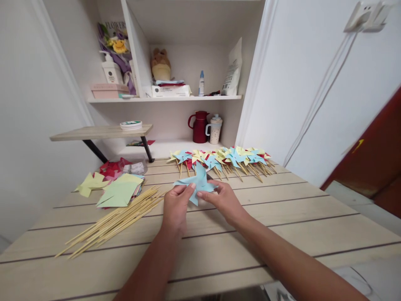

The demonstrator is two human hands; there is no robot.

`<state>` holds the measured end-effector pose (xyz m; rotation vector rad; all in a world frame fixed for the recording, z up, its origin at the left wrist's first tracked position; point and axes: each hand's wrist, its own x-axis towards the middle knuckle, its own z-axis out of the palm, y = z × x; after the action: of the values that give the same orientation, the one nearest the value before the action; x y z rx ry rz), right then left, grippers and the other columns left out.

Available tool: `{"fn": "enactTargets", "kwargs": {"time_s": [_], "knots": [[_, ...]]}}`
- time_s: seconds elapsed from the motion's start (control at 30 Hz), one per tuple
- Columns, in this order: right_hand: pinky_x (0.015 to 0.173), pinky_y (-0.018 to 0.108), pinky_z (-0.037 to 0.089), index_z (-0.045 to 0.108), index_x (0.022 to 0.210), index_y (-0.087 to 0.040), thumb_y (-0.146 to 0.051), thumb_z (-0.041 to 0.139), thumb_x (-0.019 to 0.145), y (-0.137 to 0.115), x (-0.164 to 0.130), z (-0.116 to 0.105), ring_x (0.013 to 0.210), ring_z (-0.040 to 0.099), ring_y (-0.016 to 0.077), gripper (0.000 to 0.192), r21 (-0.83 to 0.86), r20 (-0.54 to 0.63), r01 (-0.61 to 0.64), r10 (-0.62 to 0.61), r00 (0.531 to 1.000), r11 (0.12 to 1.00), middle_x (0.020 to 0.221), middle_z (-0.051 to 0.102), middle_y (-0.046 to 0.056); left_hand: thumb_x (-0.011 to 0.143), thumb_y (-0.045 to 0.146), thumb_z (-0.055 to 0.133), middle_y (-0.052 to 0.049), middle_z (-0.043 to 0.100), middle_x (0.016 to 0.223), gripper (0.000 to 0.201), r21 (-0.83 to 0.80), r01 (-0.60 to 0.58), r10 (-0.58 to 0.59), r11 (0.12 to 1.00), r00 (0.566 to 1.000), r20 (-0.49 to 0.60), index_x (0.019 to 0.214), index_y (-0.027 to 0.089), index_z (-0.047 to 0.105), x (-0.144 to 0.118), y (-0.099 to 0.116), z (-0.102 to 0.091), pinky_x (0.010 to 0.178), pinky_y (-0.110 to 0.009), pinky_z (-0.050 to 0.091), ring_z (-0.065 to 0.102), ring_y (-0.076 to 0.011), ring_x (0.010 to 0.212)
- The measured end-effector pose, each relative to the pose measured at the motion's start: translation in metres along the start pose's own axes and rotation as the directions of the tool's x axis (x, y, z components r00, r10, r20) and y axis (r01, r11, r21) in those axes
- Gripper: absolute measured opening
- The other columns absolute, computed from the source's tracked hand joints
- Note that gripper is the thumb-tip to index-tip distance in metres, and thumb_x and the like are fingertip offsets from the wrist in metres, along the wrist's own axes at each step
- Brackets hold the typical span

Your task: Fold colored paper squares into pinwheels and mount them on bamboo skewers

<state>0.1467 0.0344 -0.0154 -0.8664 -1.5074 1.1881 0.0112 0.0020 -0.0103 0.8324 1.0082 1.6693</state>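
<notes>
Both hands hold a light blue paper pinwheel (pixel 198 182) just above the wooden table (pixel 282 217). My left hand (pixel 176 207) pinches its left blade with thumb and fingers. My right hand (pixel 224 200) grips its right side from below. No stick shows on this pinwheel. To the left of my hands lies a fanned bundle of bamboo skewers (pixel 114 221). Behind the pinwheel, a row of finished pinwheels (pixel 222 159) in blue, yellow and red lies on sticks across the table's far side.
Folded paper pieces (pixel 117 190) in yellow, green and red are piled at the left. A small raised shelf (pixel 100 132) stands at the back left. A red jug (pixel 199 126) and a white cup (pixel 215 128) sit in the wall unit behind.
</notes>
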Motion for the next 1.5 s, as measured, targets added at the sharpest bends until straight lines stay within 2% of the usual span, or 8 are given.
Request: {"fn": "enactTargets", "kwargs": {"time_s": [0.23, 0.53, 0.73, 0.93, 1.03, 1.13, 1.3, 1.5], "knots": [[0.069, 0.028, 0.044, 0.069, 0.083, -0.019, -0.035, 0.083, 0.064, -0.001, 0.001, 0.003, 0.069, 0.055, 0.0139, 0.028, 0.184, 0.002, 0.012, -0.013, 1.000, 0.983, 0.074, 0.065, -0.001, 0.063, 0.033, 0.085, -0.005, 0.074, 0.077, 0.026, -0.024, -0.007, 0.007, 1.000, 1.000, 0.008, 0.077, 0.014, 0.077, 0.003, -0.004, -0.003, 0.075, -0.027, 0.049, 0.063, -0.0150, 0.073], [0.069, 0.030, 0.047, 0.070, 0.076, -0.020, -0.045, 0.082, 0.065, 0.000, 0.001, 0.003, 0.070, 0.058, 0.0170, 0.029, 0.160, -0.047, 0.014, -0.006, 0.999, 0.987, 0.074, 0.068, 0.002, 0.061, 0.032, 0.086, -0.005, 0.075, 0.077, 0.026, -0.061, 0.052, -0.052, 0.997, 0.999, 0.007, 0.079, 0.014, 0.077, -0.001, -0.002, 0.002, 0.075, -0.027, 0.050, 0.065, -0.0149, 0.072], [0.058, 0.027, 0.040, 0.067, 0.075, -0.019, -0.043, 0.080, 0.067, 0.003, 0.002, 0.003, 0.060, 0.049, 0.0136, 0.028, 0.111, -0.107, 0.020, -0.008, 0.994, 0.994, 0.065, 0.060, -0.002, 0.061, 0.033, 0.086, -0.007, 0.076, 0.082, 0.029, -0.052, 0.058, -0.059, 0.997, 0.998, -0.005, 0.081, 0.014, 0.077, 0.000, -0.008, 0.003, 0.082, -0.031, 0.050, 0.066, -0.0169, 0.078], [0.059, 0.027, 0.038, 0.065, 0.073, -0.018, -0.039, 0.076, 0.070, 0.002, 0.004, -0.005, 0.060, 0.050, 0.0134, 0.024, 0.074, -0.096, 0.016, -0.008, 0.995, 0.997, 0.064, 0.059, -0.002, 0.060, 0.034, 0.086, -0.010, 0.074, 0.088, 0.038, 0.071, 0.103, -0.107, 0.992, 0.993, 0.045, 0.090, 0.012, 0.076, 0.001, -0.001, -0.004, 0.086, -0.033, 0.049, 0.066, -0.0190, 0.083], [0.060, 0.028, 0.040, 0.063, 0.071, -0.018, -0.038, 0.073, 0.070, -0.003, 0.005, -0.012, 0.061, 0.053, 0.0153, 0.022, 0.002, -0.107, 0.014, -0.014, 0.994, 1.000, 0.064, 0.061, -0.001, 0.061, 0.031, 0.086, -0.012, 0.068, 0.108, 0.064, 0.229, 0.013, -0.018, 0.973, 1.000, 0.017, 0.121, 0.020, 0.066, 0.004, 0.008, -0.011, 0.088, -0.035, 0.050, 0.065, -0.0214, 0.094], [0.064, 0.029, 0.043, 0.064, 0.070, -0.019, -0.035, 0.070, 0.071, -0.010, 0.003, -0.015, 0.066, 0.057, 0.0177, 0.017, -0.172, -0.130, 0.047, -0.070, 0.989, 0.984, 0.067, 0.064, 0.000, 0.060, 0.027, 0.085, -0.011, 0.053, 0.131, 0.081, 0.444, -0.157, 0.182, 0.882, 0.983, -0.014, 0.135, 0.032, 0.055, 0.007, 0.013, -0.016, 0.095, -0.040, 0.047, 0.059, -0.0252, 0.112], [0.068, 0.031, 0.045, 0.070, 0.078, -0.021, -0.026, 0.067, 0.070, -0.015, -0.003, -0.016, 0.077, 0.063, 0.0220, 0.010, -0.399, -0.060, 0.183, -0.225, 0.973, 0.899, 0.081, 0.071, 0.003, 0.058, 0.024, 0.083, -0.008, 0.052, 0.131, 0.037, 0.629, -0.383, 0.385, 0.676, 0.912, 0.140, 0.095, 0.027, 0.076, 0.010, 0.006, -0.016, 0.107, -0.045, 0.038, 0.049, -0.0301, 0.125], [0.067, 0.031, 0.044, 0.070, 0.075, -0.021, -0.025, 0.067, 0.073, -0.012, -0.003, -0.017, 0.079, 0.063, 0.0233, 0.005, -0.463, 0.001, 0.230, -0.259, 0.966, 0.856, 0.079, 0.070, 0.003, 0.060, 0.021, 0.080, -0.009, 0.063, 0.115, 0.013, 0.586, -0.375, 0.360, 0.718, 0.921, 0.147, 0.073, 0.024, 0.077, 0.011, 0.007, -0.014, 0.106, -0.044, 0.038, 0.055, -0.0287, 0.115]]}}
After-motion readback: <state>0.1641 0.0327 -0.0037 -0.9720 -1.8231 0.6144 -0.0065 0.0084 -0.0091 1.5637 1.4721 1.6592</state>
